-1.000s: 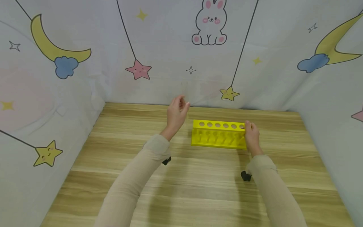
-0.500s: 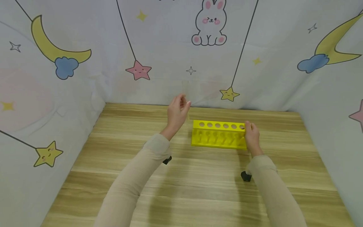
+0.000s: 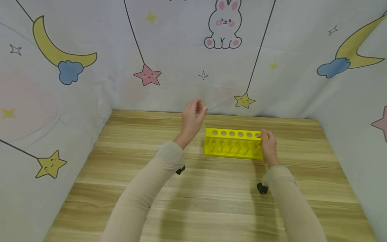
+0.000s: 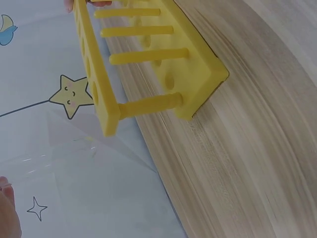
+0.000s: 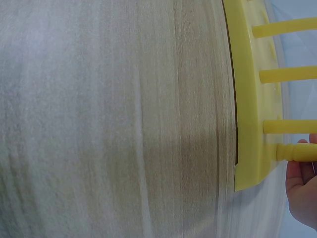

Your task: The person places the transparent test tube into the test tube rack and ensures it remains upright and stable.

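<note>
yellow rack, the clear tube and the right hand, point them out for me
yellow test tube rack [image 3: 232,148], head view, on its front face
clear test tube [image 3: 202,101], head view, faint wall above the fingers
right hand [image 3: 268,148], head view, back of the hand

The yellow rack [image 3: 232,143] looks like moulded plastic, smooth with a soft sheen, its pegs [image 4: 148,105] rounded and even. The table [image 3: 211,201] is pale wood or wood-look laminate, matt and streaked with grain. The printed backdrop [image 3: 181,50] is thin cloth, matt and faintly creased. The sleeves [image 3: 142,195] are soft beige knit fabric.
</note>
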A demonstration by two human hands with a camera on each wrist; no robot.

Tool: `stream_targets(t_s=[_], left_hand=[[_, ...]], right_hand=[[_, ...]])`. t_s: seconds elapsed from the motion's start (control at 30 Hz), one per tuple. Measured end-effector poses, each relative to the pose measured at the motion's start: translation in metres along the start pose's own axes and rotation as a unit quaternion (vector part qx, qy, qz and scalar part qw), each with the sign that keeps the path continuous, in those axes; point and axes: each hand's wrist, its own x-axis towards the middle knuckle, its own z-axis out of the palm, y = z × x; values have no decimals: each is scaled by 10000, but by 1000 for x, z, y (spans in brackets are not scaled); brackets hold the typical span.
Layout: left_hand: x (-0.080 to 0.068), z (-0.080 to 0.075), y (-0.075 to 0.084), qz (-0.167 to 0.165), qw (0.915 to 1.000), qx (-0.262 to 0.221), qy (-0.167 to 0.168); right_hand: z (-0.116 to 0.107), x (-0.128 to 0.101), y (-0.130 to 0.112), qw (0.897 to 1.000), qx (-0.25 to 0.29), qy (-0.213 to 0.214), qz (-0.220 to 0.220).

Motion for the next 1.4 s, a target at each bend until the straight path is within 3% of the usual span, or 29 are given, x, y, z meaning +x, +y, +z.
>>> stream_targets(t_s=[0.87,1.4], left_hand=[[-1,13,17,122,9995,-101,-268],[-2,24,17,93,9993,-168,-324]], right_hand=[[0,2,2,10000,6,49,30],[0,2,2,9999,143,71,-60]])
